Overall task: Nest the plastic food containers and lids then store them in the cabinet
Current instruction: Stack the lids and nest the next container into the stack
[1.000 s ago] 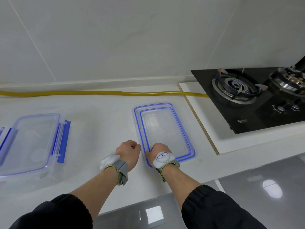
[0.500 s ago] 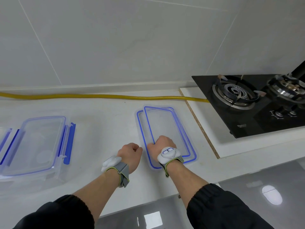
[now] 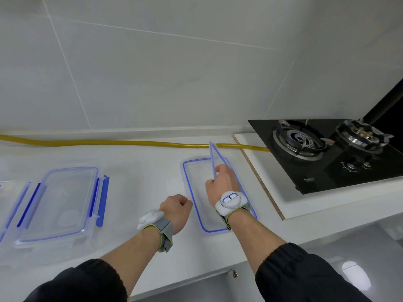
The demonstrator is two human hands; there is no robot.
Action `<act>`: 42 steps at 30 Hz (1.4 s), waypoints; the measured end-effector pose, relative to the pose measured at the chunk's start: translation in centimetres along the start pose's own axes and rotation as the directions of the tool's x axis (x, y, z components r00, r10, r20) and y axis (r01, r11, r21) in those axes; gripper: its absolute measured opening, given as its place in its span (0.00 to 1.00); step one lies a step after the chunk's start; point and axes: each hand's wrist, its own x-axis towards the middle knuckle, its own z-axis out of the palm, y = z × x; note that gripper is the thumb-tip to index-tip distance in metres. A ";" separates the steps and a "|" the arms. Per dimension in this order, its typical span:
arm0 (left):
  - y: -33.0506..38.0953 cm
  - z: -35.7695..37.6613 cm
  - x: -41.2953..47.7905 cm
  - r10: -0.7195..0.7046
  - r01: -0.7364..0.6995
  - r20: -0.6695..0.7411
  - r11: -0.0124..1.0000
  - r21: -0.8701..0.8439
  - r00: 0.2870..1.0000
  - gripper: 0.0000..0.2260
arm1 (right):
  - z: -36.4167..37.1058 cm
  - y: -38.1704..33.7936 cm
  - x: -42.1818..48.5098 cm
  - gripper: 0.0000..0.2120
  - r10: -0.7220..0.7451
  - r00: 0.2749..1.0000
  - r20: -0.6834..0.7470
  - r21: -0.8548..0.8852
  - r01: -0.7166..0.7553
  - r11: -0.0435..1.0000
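The upper lid, nearly flat half a second ago, now stands tilted almost on edge, its near end pinched by the right hand. The lower lid lies flat on the white counter beneath it. The left hand is just beside that lid, curled into an empty fist. An open container sits well to the left. A yellow hose runs along the wall toward the gas hob.

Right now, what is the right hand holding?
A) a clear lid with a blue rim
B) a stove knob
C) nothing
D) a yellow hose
A: the right hand grips a blue-rimmed clear lid, tipped up on edge above another lid lying flat on the counter.
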 end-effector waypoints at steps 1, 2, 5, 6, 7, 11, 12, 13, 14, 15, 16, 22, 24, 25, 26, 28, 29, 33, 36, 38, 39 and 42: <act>0.0 -0.3 -0.1 0.002 -0.002 0.007 1.000 -0.002 1.000 0.10 | -0.2 -0.3 0.1 0.15 0.002 1.000 -0.021 0.019 -0.002 1.000; 0.0 -0.3 -0.1 0.005 -0.005 0.011 1.000 -0.004 1.000 0.10 | -0.3 -0.3 0.3 0.15 0.001 0.999 -0.035 0.022 0.000 1.000; -0.2 -1.1 -0.3 0.009 -0.008 0.022 0.999 -0.031 1.000 0.10 | -0.7 -0.8 0.2 0.15 0.005 0.999 -0.032 0.049 -0.003 0.999; -0.4 -1.4 -0.4 0.007 -0.006 0.032 0.999 -0.042 0.999 0.10 | -0.8 -1.3 0.1 0.15 0.002 0.999 -0.034 0.072 0.001 0.997; -0.4 -1.7 -0.4 0.006 -0.004 0.043 0.999 -0.049 0.999 0.10 | -1.0 -1.8 -0.1 0.15 -0.007 0.999 -0.036 0.099 0.010 0.995; -0.7 -3.2 -0.5 0.014 -0.013 0.023 0.998 -0.060 1.000 0.13 | -1.5 -4.2 -0.7 0.16 -0.075 0.995 -0.073 0.228 0.089 0.970; -0.6 -3.6 -0.5 0.017 -0.018 -0.001 0.998 -0.059 1.000 0.15 | -1.5 -5.0 -0.8 0.16 -0.086 0.992 -0.089 0.263 0.107 0.959; -0.5 -3.8 -0.4 0.016 -0.017 -0.028 0.998 -0.054 0.999 0.17 | -1.5 -5.5 -0.9 0.17 -0.093 0.991 -0.100 0.297 0.118 0.947; -0.4 -4.3 -0.3 0.009 -0.013 -0.062 0.998 -0.058 0.998 0.20 | -1.5 -6.1 -1.0 0.17 -0.097 0.990 -0.104 0.331 0.126 0.935; -0.4 -4.9 -0.3 -0.003 -0.004 -0.095 0.997 -0.074 0.995 0.23 | -1.5 -6.9 -1.2 0.18 -0.096 0.990 -0.104 0.368 0.128 0.921; -0.3 -5.6 -0.3 -0.022 0.010 -0.123 0.995 -0.097 0.992 0.25 | -1.5 -7.6 -1.4 0.18 -0.089 0.991 -0.102 0.411 0.123 0.903; -1.4 -11.6 0.0 -0.133 0.063 -0.245 0.960 -0.273 0.960 0.31 | -1.4 -12.4 -3.1 0.17 -0.083 0.994 -0.070 0.622 0.109 0.775; -1.8 -13.3 0.2 -0.178 0.080 -0.249 0.930 -0.360 0.952 0.31 | -1.2 -13.3 -3.5 0.17 -0.081 0.995 -0.051 0.675 0.094 0.732; -2.1 -14.4 0.2 -0.199 0.082 -0.247 0.906 -0.415 0.948 0.30 | -0.9 -13.9 -3.6 0.18 -0.085 0.995 -0.045 0.689 0.092 0.719; -2.5 -15.4 0.1 -0.212 0.080 -0.249 0.888 -0.453 0.945 0.29 | -0.6 -14.4 -3.8 0.18 -0.086 0.996 -0.036 0.701 0.087 0.708; -3.4 -17.5 -0.2 -0.226 0.081 -0.318 0.907 -0.413 0.921 0.26 | 0.3 -15.7 -4.3 0.18 -0.094 0.995 -0.013 0.719 0.075 0.691; -4.0 -18.5 -0.3 -0.228 0.092 -0.367 0.931 -0.352 0.902 0.24 | 0.8 -16.3 -4.5 0.18 -0.100 0.995 -0.005 0.718 0.074 0.692; -6.9 -22.5 -1.1 -0.235 0.163 -0.463 0.968 -0.191 0.855 0.20 | 3.8 -18.7 -5.6 0.20 -0.143 0.989 0.043 0.598 0.089 0.796; -9.4 -24.9 -1.4 -0.259 0.208 -0.495 0.965 -0.157 0.829 0.18 | 6.3 -19.6 -6.4 0.20 -0.168 0.978 0.120 0.520 0.082 0.850; -11.1 -26.2 -1.4 -0.281 0.238 -0.494 0.960 -0.149 0.823 0.17 | 8.0 -20.0 -6.9 0.14 -0.203 0.965 0.166 0.473 0.102 0.875; -12.0 -26.7 -1.4 -0.286 0.250 -0.490 0.958 -0.138 0.824 0.17 | 8.8 -20.2 -7.3 0.11 -0.205 0.962 0.182 0.442 0.106 0.891; -14.4 -27.7 -1.3 -0.291 0.274 -0.488 0.956 -0.107 0.823 0.15 | 11.2 -20.2 -7.9 0.21 -0.165 0.947 0.276 0.311 0.074 0.947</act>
